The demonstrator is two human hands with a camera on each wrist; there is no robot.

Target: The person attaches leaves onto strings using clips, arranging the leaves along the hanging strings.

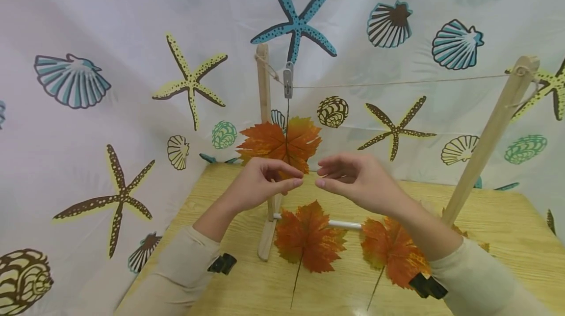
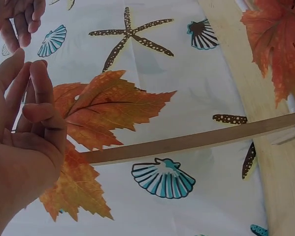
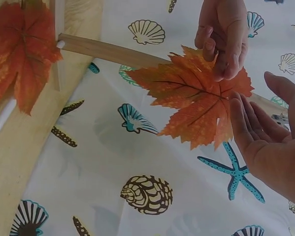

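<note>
An orange maple leaf (image 1: 282, 142) hangs by its stem from a grey clothespin (image 1: 288, 80) at the left end of a string (image 1: 397, 83). My left hand (image 1: 269, 183) is just in front of the leaf's lower part, fingers loosely bent, with nothing visible in its grasp. Facing it, my right hand (image 1: 359, 181) hovers to the right of the leaf, its fingers relaxed and holding nothing. A small gap separates the two hands' fingertips. In the right wrist view, the hanging leaf (image 3: 196, 98) shows behind both hands; whether they touch it, I cannot tell.
Wooden posts (image 1: 490, 139) carry the string; a white rod (image 1: 346, 225) runs low between them. Two more leaves, one at the middle (image 1: 309, 237) and one under my right forearm (image 1: 393, 247), lie on the wooden table (image 1: 238, 296). A shell-and-starfish printed curtain (image 1: 132, 124) surrounds it.
</note>
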